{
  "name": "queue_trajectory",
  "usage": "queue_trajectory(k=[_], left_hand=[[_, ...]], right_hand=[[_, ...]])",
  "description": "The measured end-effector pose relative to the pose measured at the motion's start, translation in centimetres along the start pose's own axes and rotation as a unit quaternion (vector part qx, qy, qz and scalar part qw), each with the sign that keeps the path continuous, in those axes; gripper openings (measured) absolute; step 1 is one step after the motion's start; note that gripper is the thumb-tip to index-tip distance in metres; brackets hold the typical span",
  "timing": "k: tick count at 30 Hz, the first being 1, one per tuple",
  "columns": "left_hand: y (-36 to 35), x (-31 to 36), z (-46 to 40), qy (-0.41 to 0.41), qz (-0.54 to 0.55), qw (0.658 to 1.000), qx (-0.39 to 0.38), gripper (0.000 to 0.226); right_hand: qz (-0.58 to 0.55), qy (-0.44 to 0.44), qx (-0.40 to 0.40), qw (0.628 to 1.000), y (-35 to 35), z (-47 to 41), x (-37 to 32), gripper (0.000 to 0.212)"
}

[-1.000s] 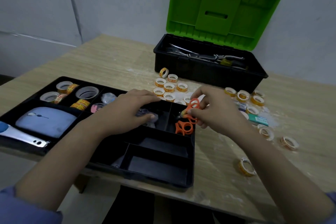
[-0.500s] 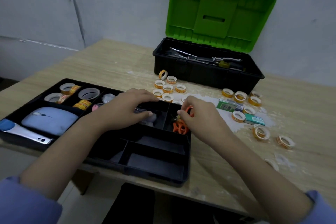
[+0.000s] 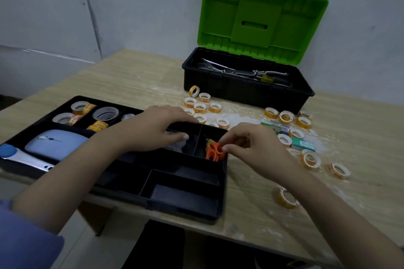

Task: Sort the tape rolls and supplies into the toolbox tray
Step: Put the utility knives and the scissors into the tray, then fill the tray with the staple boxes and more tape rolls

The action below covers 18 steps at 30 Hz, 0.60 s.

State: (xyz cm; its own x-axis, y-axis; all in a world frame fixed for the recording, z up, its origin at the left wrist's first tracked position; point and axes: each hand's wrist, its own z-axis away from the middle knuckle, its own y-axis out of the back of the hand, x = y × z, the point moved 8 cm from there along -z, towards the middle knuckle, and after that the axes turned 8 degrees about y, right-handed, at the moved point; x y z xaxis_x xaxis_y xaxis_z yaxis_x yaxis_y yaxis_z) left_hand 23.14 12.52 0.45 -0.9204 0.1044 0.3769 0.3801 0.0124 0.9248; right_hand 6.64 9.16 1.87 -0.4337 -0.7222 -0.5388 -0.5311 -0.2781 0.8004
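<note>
A black plastic divided toolbox tray [image 3: 185,199] lies flat on the pale wood-grain counter [image 3: 140,76], its long axis running from the lower right toward the upper left, its near edge overhanging the counter's front. The right hand [image 3: 251,144] reaches over the tray's far right compartment, thumb and fingertips pinched on a small orange plastic ring piece [image 3: 215,152] that sits among others in a heap there. The left hand [image 3: 153,129] lies palm down across the middle far compartment, fingers curled over something clear and shiny that is mostly hidden; whether it actually grips it cannot be told. In the tray's far left compartments lie several clear tape rolls with orange-printed cores [image 3: 79,107], some flat with the hole upward, some tilted on edge; the print is too small to read. A pale blue computer mouse [image 3: 54,143] fills the long left compartment, its nose pointing left, and a blue-and-silver handled tool [image 3: 24,157] lies just beside it. More small orange-cored tape rolls [image 3: 200,107] are scattered on the counter beyond and to the right of the tray, most lying flat, with green cardboard staple boxes [image 3: 302,144] among them, their lettering blurred. Behind stands an open black toolbox with an upright green lid [image 3: 262,15], metal tools inside.
</note>
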Motion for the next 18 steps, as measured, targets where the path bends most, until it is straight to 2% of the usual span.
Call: queue_trajectory(k=[3,7,10,13,16,18], left_hand=[[-0.2,1.2,-0.5,-0.024,-0.006,1.000,-0.016,0.040],[-1.5,3.5,-0.8,-0.070,-0.007,0.997,-0.044,0.037],[-2.6,4.4,-0.9,-0.088,-0.016,0.994,-0.062,0.038],[-2.3,4.5,-1.2,-0.088,0.006,0.995,-0.045,0.034],[-2.4,4.4,-1.4,-0.084,0.006,0.995,-0.047,0.032],[-2.4,4.5,-1.5,-0.088,0.004,0.995,-0.046,0.031]], right_hand=[[0.017,0.004,0.015,1.000,0.1,-0.1,0.0,0.006],[0.007,0.018,-0.016,1.000,0.0,-0.2,0.1,0.008],[-0.016,0.001,0.035,0.999,2.3,-0.1,1.8,0.008],[0.088,-0.048,0.087,0.991,5.2,-0.5,6.4,0.013],[0.223,-0.110,0.014,0.968,5.5,-1.4,11.7,0.027],[0.260,-0.129,-0.019,0.957,5.2,-1.6,13.4,0.026]])
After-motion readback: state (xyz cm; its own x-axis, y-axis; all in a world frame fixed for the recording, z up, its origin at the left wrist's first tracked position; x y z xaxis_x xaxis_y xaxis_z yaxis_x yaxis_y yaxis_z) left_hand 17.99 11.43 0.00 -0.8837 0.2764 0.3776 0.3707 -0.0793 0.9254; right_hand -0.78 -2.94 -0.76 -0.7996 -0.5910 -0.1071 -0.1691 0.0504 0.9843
